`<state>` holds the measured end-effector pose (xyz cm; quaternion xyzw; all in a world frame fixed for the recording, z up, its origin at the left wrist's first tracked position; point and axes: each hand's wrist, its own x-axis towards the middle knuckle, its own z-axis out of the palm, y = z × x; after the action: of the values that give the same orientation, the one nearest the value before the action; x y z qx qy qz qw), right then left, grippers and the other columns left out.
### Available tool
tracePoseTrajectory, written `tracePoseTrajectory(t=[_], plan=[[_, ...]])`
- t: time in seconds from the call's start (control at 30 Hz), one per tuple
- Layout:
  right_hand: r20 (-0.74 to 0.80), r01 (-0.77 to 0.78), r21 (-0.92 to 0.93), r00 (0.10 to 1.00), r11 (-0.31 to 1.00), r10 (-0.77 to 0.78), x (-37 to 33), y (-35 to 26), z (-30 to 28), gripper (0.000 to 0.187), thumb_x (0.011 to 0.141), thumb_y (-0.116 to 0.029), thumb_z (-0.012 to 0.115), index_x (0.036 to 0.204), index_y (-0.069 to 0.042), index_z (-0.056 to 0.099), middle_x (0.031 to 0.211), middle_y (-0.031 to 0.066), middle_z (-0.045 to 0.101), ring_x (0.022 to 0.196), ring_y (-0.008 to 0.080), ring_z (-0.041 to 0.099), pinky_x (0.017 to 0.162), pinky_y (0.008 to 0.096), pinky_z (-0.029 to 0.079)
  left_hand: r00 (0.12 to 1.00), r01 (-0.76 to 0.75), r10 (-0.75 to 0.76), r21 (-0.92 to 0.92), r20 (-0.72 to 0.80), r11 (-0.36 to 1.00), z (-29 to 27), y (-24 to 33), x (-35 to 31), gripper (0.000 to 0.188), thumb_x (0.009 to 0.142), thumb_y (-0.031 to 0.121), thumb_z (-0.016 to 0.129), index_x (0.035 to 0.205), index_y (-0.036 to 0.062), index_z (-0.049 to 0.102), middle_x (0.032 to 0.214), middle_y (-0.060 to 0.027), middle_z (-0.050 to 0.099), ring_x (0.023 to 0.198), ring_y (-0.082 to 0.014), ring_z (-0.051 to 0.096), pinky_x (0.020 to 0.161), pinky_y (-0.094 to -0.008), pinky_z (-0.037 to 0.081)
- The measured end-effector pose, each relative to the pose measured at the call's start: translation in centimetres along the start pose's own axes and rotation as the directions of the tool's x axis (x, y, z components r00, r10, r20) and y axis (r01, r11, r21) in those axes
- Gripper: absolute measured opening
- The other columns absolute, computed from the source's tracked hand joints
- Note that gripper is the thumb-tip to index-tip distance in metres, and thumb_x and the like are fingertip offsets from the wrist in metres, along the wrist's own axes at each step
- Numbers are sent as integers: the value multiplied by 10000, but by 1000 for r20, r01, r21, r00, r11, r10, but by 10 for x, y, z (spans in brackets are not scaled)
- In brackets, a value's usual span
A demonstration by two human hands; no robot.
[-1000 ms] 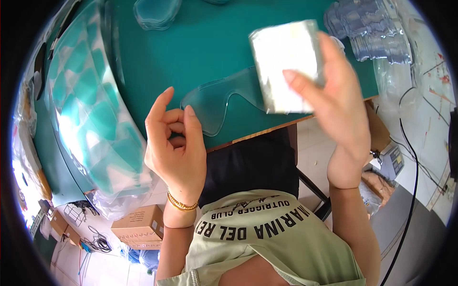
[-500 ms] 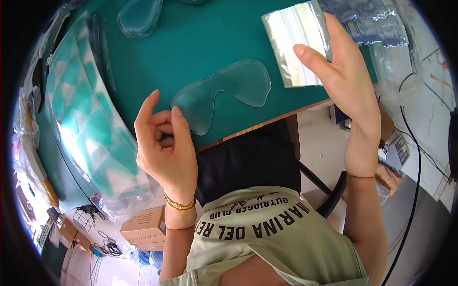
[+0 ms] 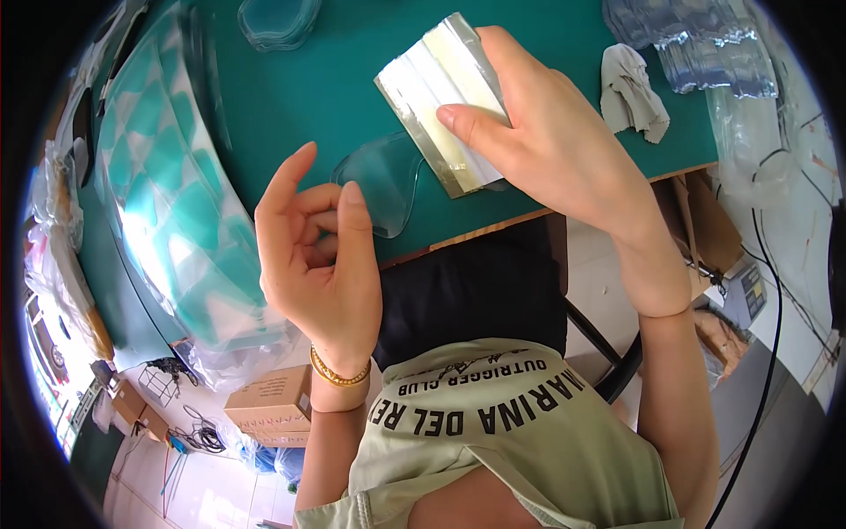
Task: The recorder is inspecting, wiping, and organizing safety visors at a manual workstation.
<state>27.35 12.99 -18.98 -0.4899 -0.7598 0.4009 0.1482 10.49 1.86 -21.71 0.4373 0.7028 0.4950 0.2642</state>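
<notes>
On the green tabletop (image 3: pixel 317 97) lies a clear goggle lens (image 3: pixel 392 181), its right part hidden behind the packet. My left hand (image 3: pixel 326 251) is at the lens's left end, index finger stretched up, thumb apart, the other fingers loosely curled; whether its fingertips touch the lens I cannot tell. My right hand (image 3: pixel 551 132) grips a flat, shiny silver rectangular packet (image 3: pixel 445 106), thumb on its face, fingers behind it. The packet is held tilted over the lens; any contact between them is hidden.
Clear sheets with lens-shaped patches (image 3: pixel 167 185) lie along the left. A stack of clear lenses (image 3: pixel 280 22) sits at the far side. A crumpled grey cloth (image 3: pixel 630 93) and clear plastic pieces (image 3: pixel 705 53) are at the right. Cardboard boxes (image 3: pixel 269 401) stand on the floor.
My right hand has brought the silver packet leftward and tilted it over the lens, covering its right part. The grey cloth has come into sight. My left hand stays near the lens's left end.
</notes>
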Motion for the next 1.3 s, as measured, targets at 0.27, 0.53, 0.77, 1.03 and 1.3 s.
tracePoseTrajectory(t=[0.27,0.53,0.77,1.03,1.3], plan=[[10,58,-59,998,997,-58,3,-4,5,299,882,-115,632,948,104,439,677,292,611,660,445,651,576,470,515,995,103,-104,-159,-2,982,-2,5,2,404,898,-39,680,1278,-10,545,842,-36,657,648,-7,544,525,-121,375],[95,68,-87,994,994,-60,0,-17,23,338,913,-180,669,1027,32,431,706,233,580,619,391,583,549,418,443,983,175,-173,-50,57,983,-12,-1,-4,408,921,-32,649,1312,-12,533,911,-50,669,695,-19,561,537,-144,403],[-36,45,5,998,999,-45,6,-5,15,336,927,-213,660,995,32,440,689,235,563,593,382,560,530,409,431,981,174,-168,-57,98,983,-17,3,-12,433,913,-43,627,1334,-19,525,982,-87,679,790,-67,631,660,-187,540],[111,163,-39,981,986,-158,-7,-26,52,416,882,-179,697,1092,33,407,720,271,624,683,481,622,552,487,469,978,103,-103,7,180,995,-39,6,-24,481,904,-44,631,1369,-5,514,1081,-129,700,908,-132,697,697,-242,588],[-285,74,333,958,940,25,6,45,-42,331,1006,-320,574,1106,-7,534,904,53,679,718,108,635,595,259,473,823,-295,129,221,553,930,-92,41,12,208,883,-7,660,1091,-20,664,899,-141,697,759,-227,707,656,-303,582]])
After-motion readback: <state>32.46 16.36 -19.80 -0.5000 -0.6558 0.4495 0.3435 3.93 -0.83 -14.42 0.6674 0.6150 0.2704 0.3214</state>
